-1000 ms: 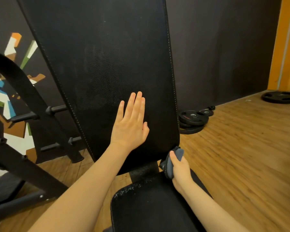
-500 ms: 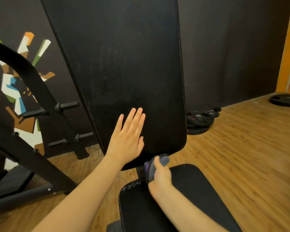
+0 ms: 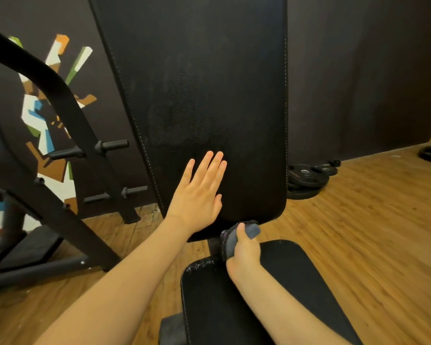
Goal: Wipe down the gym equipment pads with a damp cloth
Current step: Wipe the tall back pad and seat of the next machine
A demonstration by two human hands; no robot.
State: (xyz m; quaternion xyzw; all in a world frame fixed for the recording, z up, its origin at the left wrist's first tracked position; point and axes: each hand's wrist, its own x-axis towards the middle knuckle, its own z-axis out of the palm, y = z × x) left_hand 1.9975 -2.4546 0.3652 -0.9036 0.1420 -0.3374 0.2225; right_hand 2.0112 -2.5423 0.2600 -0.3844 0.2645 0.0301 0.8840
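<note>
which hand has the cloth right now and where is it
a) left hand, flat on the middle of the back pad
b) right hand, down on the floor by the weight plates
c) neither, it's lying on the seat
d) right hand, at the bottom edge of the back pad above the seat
d: the right hand grips the bunched grey cloth at the bottom edge of the back pad, above the seat pad, while the left hand lies flat and bare on the back pad.

Left hand (image 3: 197,197) flat on back pad (image 3: 204,95); right hand (image 3: 244,252) grips cloth (image 3: 234,236).
</note>
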